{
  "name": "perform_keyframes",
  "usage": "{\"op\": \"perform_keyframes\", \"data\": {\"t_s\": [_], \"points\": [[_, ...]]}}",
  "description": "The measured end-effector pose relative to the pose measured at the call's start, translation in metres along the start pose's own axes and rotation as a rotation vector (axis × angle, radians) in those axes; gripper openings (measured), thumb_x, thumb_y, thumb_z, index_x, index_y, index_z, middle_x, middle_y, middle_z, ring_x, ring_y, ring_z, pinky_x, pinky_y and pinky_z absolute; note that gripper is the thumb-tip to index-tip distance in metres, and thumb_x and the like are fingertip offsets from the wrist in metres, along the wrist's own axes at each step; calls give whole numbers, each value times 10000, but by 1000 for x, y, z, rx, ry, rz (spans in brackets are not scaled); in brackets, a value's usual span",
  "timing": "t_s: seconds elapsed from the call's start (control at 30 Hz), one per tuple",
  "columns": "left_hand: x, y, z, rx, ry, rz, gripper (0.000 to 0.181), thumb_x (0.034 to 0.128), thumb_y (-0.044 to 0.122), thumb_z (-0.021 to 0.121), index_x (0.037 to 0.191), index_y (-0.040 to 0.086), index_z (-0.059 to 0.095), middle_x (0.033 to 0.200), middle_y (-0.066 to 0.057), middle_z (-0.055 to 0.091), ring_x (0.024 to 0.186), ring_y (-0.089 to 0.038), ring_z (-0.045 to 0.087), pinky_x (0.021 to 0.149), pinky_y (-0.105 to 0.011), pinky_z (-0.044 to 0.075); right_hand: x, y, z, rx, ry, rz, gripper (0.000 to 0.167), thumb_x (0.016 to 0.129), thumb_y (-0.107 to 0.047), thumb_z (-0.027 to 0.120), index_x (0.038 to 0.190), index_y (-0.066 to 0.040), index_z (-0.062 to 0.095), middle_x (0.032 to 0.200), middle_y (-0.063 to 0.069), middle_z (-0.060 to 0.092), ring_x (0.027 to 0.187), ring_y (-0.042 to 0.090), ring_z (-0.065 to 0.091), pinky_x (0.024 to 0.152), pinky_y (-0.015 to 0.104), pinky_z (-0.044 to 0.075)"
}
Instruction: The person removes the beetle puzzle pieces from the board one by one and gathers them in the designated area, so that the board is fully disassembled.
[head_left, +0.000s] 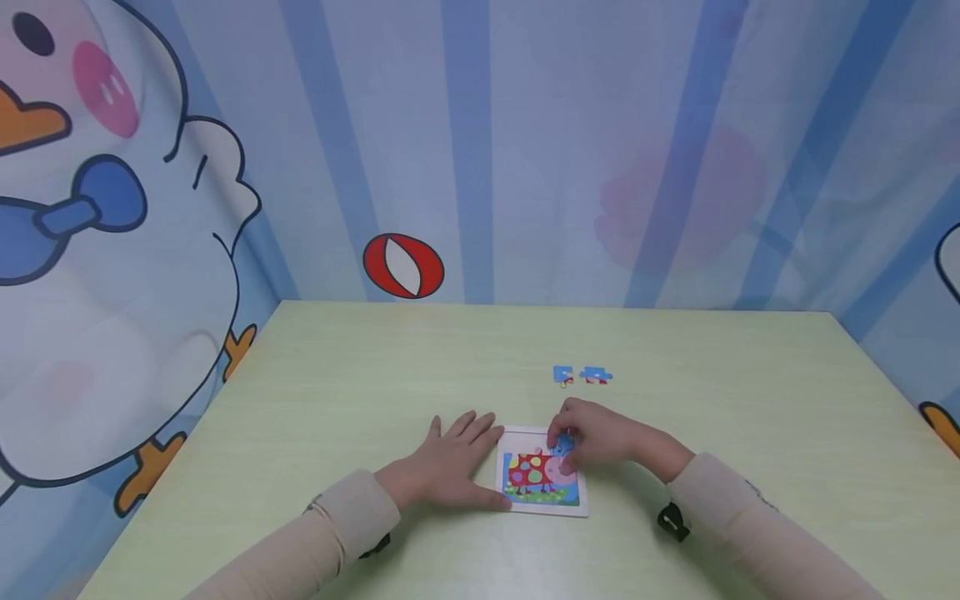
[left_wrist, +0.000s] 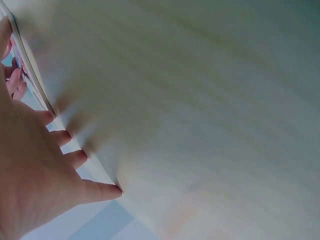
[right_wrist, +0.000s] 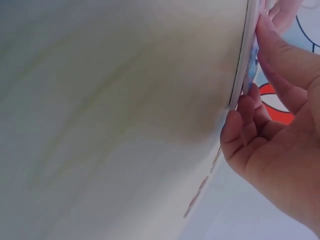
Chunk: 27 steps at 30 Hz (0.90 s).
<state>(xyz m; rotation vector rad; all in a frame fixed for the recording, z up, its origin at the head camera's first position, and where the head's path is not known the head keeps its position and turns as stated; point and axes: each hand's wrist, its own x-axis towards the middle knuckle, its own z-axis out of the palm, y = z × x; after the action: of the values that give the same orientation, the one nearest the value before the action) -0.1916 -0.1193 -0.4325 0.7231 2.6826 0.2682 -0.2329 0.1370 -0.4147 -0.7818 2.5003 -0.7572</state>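
A small jigsaw puzzle board (head_left: 542, 510) with a white border lies on the table, its picture a spotted red animal with a pink face. My left hand (head_left: 453, 471) is spread flat, its thumb and a fingertip at the board's left edge. With thumb and fingers, my right hand (head_left: 600, 433) pinches a blue puzzle piece (right_wrist: 253, 65) at the board's upper right. The fingers partly cover that piece in the head view. Two loose puzzle pieces, one blue with a yellow bit (head_left: 562, 375) and one blue and red (head_left: 596, 375), lie beyond the board.
The pale green table (head_left: 360, 367) ends at a blue striped cloth (head_left: 540, 167) behind it. Printed on the cloth are a red and white ball (head_left: 403, 266) and a large white bird (head_left: 112, 292) at left.
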Motion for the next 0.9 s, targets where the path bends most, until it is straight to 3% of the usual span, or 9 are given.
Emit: {"op": "perform_keyframes", "data": {"t_s": [0.4, 0.7, 0.9], "points": [[1, -1, 1, -2, 5, 9, 1011, 824, 743, 585, 1590, 169, 258, 1690, -50, 164, 1564, -331, 107, 1170, -717, 87, 0, 2, 0, -42, 27, -46, 143, 843, -47, 773, 926, -152, 722, 951, -4, 542, 913, 152, 499, 826, 284, 483], [0, 0, 0, -2, 3, 3, 1006, 823, 729, 596, 1589, 170, 261, 1689, -47, 170, 1563, -330, 111, 1170, -718, 89, 1, 6, -1, 6, 59, -21, 366, 833, -78, 791, 1165, -64, 639, 990, 20, 577, 926, 179, 517, 844, 325, 497], [-1, 1, 0, -3, 2, 6, 1003, 822, 719, 605, 1589, 169, 265, 1688, -47, 174, 1562, -335, 114, 1167, -722, 88, 0, 9, -5, 45, 50, -23, 243, 862, -51, 751, 1091, -67, 673, 1003, 11, 629, 932, 175, 548, 870, 337, 512]]}}
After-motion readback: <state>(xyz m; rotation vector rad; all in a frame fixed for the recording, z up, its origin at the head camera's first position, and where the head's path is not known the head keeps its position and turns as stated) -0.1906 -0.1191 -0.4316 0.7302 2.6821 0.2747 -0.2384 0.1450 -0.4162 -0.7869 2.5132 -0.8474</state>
